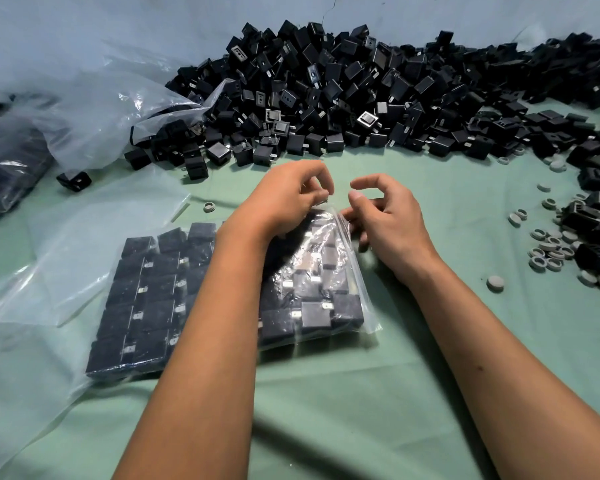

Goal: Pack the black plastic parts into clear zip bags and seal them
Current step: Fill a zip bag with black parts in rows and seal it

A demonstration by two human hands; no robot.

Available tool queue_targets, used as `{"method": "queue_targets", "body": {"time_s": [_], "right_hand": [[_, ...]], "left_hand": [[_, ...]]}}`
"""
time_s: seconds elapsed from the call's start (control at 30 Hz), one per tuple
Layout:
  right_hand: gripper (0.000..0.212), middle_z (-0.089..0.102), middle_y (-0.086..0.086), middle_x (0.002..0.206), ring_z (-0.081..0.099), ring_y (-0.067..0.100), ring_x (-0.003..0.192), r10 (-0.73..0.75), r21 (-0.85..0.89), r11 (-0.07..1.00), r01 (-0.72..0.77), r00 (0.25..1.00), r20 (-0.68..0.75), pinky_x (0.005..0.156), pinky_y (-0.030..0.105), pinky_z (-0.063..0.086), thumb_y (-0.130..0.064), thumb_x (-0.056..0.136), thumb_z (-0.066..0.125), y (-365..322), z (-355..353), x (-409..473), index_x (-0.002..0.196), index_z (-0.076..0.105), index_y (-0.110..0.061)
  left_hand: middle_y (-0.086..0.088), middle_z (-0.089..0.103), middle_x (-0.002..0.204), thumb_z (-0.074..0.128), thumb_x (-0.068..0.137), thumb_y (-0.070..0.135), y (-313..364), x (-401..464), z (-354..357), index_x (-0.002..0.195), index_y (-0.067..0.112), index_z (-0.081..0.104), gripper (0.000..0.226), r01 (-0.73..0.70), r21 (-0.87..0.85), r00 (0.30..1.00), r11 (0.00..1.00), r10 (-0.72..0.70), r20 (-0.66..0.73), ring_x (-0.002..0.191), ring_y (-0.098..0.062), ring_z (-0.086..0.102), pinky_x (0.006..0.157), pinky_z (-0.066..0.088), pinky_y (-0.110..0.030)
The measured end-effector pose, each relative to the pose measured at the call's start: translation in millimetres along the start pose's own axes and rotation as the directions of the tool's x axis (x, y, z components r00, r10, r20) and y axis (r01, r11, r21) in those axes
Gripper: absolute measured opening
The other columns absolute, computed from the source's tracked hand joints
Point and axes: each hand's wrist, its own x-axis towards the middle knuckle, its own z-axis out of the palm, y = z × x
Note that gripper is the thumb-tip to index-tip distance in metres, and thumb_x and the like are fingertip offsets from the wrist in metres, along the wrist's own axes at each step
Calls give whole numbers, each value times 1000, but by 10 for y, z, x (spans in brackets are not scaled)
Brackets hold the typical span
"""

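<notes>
A clear zip bag filled with black plastic parts lies on the green cloth under my hands. My left hand pinches the bag's top edge at its far end. My right hand hovers beside it, thumb and forefinger curled with a gap between them, lower fingers touching the bag's right edge. A second filled bag lies flat to the left, partly hidden by my left forearm. A big heap of loose black parts spreads across the back.
Large crumpled clear plastic bags sit at the left, and empty clear bags lie beside the packed ones. Several grey rings and more black parts are scattered at the right. Green cloth covers the table.
</notes>
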Motion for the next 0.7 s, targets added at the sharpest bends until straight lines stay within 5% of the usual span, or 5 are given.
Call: {"method": "queue_targets", "body": {"time_s": [0.17,0.27,0.43,0.53,0.7], "right_hand": [[33,78,-1,76,74,11,68,-29,-109,993,35,998,56,68,30,57,-25,92,77,-12,6,-34,121,62,-24],[29,76,2,73,72,16,58,-6,-69,998,5,1000,-16,54,32,53,-16,90,77,-20,-8,-10,116,64,-20],[21,75,0,70,71,16,57,-18,-119,993,14,999,-30,56,29,51,-16,91,73,-12,7,-23,111,66,-21],[17,76,1,74,70,21,57,-12,-127,992,2,997,-76,59,33,54,-16,93,71,-12,5,-10,109,67,-20],[14,78,-3,80,74,12,71,-14,-208,978,-17,989,-145,77,36,61,-18,92,70,12,36,41,107,70,-19]], "left_hand": [[4,64,102,56,104,29,50,34,-44,109,21,68,15,66,174,995,983,-52,-86,102,-20,59,88,49,-36],[-4,61,130,51,105,38,158,-27,-19,123,20,63,28,84,311,992,947,-50,-117,126,-26,49,106,42,-44],[-4,25,168,28,105,61,231,-366,264,158,15,31,70,130,425,991,896,-129,-30,156,-27,14,127,16,-49],[1,4,172,14,101,69,142,-501,406,164,19,12,80,150,492,984,858,-177,9,159,-24,-1,128,0,-46],[1,3,172,15,102,66,99,-504,468,164,19,10,78,135,544,989,828,-147,-23,159,-23,-2,127,-2,-44]]}}
